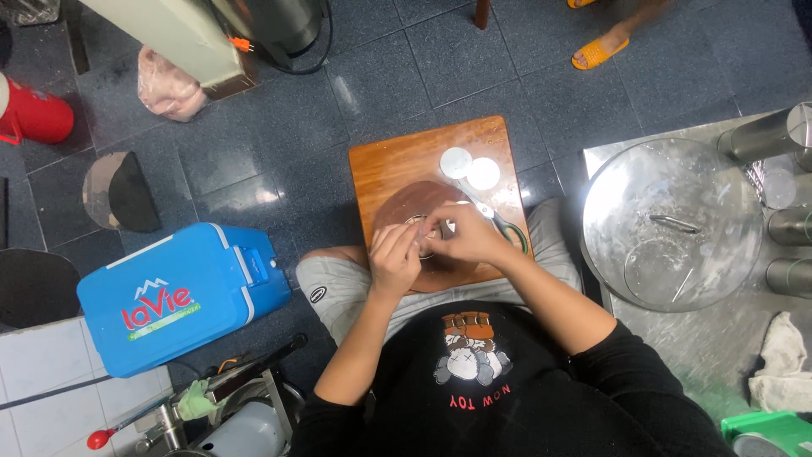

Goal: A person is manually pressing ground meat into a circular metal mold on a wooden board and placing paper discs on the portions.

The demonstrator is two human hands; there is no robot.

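Head view: the person sits with a wooden board [406, 161] across the lap, over a dark tiled floor [338, 93]. Both hands meet above the board's near half. The left hand [394, 256] and the right hand [461, 234] close their fingers on a small pale piece [425, 239] between them, each grip pinching it from its own side; the piece is mostly hidden by the fingers, so its shape cannot be told. It sits over a dark round patch [414, 203] on the board. Two white discs [469, 167] lie side by side, touching, at the board's far end, well apart from the hands. Scissors [501, 222] with green handles lie on the board just beside the right hand.

To the person's right stands a steel table [677, 338] carrying a big clear bowl [672, 224] with tongs inside, metal cups [765, 135] and a white cloth [782, 360]. To the left, a blue cooler [182, 296] rests on the floor, with a cap [123, 193] and a red jug [34, 114] farther off. Another person's foot in a yellow sandal [599, 52] shows at the top.
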